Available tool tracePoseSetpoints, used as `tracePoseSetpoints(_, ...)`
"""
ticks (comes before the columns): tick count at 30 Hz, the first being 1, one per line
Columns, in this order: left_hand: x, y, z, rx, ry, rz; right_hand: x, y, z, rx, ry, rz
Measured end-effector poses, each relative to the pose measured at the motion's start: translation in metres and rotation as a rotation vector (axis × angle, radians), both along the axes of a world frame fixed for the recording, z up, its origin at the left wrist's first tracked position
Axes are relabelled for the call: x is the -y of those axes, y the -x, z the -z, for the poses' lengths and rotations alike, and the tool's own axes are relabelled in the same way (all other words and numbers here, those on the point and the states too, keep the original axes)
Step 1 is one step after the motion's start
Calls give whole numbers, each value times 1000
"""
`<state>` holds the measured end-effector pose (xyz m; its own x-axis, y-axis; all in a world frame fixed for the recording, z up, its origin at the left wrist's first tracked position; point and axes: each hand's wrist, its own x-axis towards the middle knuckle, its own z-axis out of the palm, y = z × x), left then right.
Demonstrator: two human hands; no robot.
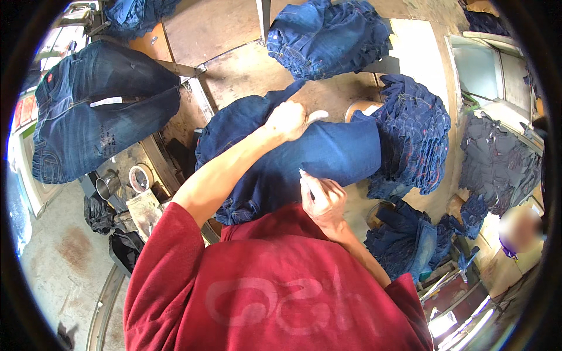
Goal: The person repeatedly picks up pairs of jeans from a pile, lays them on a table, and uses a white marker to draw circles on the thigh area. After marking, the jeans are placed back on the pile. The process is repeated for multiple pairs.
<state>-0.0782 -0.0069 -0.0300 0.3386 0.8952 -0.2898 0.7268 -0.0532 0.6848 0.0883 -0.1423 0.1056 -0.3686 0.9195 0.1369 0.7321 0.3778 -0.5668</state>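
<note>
A pair of blue jeans (342,153) lies across the middle in front of me, with one leg stretching to the right and bunched denim at the left. My left hand (288,121) is closed on the upper part of the jeans, its thumb sticking out to the right; the curled fingers are mostly hidden. Lower down, my right hand (325,202) hovers over or touches the near side of the leg. Its fingers are pinched together, and a small pale tip shows at their end, too small to name.
Folded jeans stack at the right (413,134), with another denim pile (328,38) beyond. Dark jeans (105,111) hang at the left above a metal cup (108,185) and a tape roll (140,177). Crumpled denim (404,237) and grey garments (497,161) lie right; another person is partly visible there.
</note>
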Motion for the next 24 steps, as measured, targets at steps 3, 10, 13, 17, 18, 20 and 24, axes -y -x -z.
tracePoseSetpoints(3,-9,1,17,-48,-255,0,-7,10,6,84,7,3)
tracePoseSetpoints(10,-7,-5,35,-16,-432,-143,-32,31,26,140,74,-11)
tracePoseSetpoints(13,-7,-5,35,-9,-435,-145,-21,26,28,156,33,-17)
tracePoseSetpoints(17,-8,-4,30,-17,-366,-150,15,0,12,210,66,-15)
tracePoseSetpoints(18,-8,-4,28,-28,-329,-145,23,-5,9,185,29,-9)
tracePoseSetpoints(20,-8,-4,26,-7,-329,-159,28,-10,8,146,-12,12)
tracePoseSetpoints(24,-8,-4,28,42,-285,-188,7,-3,21,3,-20,61)
